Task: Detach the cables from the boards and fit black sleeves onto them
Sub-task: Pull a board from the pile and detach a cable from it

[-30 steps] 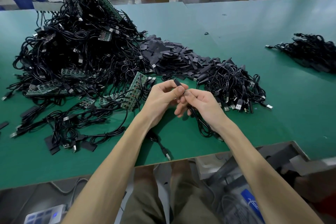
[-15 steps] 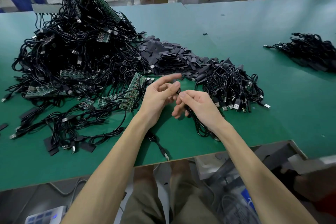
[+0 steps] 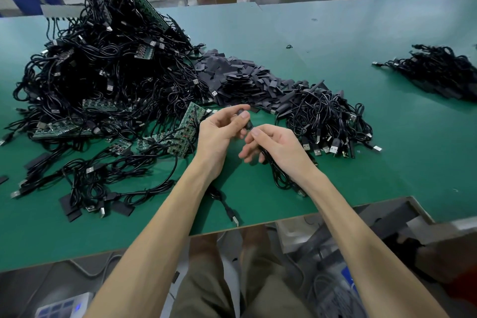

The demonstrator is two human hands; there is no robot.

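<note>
The right hand [image 3: 278, 147] pinches a black cable [image 3: 271, 165] near its end between thumb and forefinger, with the other fingers loosely curled below. The rest of this cable drops under the wrist and lies coiled on the green table [image 3: 335, 33]. The left hand [image 3: 219, 134] meets it, thumb and forefinger pressed on the cable tip and on a small dark piece. I cannot tell if this piece is a sleeve, because the thumb covers most of it.

Both hands are just in front of the heap of black sleeves [image 3: 245, 80]. Left of this heap rises a big tangle of cables and green boards [image 3: 103, 72]; one board [image 3: 192, 119] lies just beside the left hand. Right of the heap, touching it, is a bundle of loose cables [image 3: 330, 121] with USB plugs. Far right of the heap, well apart, lies another cable pile [image 3: 438, 72]. The left forearm partly hides one more cable [image 3: 227, 210] near the table edge.
</note>
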